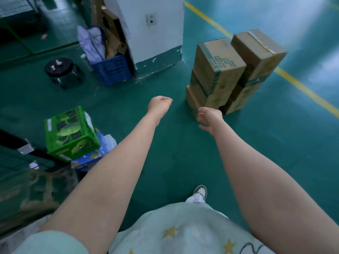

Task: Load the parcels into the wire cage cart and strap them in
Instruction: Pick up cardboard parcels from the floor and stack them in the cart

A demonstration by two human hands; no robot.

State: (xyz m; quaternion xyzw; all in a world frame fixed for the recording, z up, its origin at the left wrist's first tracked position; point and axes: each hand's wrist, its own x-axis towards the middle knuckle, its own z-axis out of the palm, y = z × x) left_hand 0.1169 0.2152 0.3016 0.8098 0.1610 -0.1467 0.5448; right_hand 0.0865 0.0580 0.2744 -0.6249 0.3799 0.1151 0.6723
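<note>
Head view: stool (58, 67), blue crate (111, 70) and green box (71, 132) left of cartons (218, 70).

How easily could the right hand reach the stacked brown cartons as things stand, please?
Probably yes: the right hand, open and empty, appears close to the stacked brown cartons with nothing between them.

Taped brown cardboard parcels (219, 70) stand upright in two touching stacks on the green floor (170, 147).
</note>
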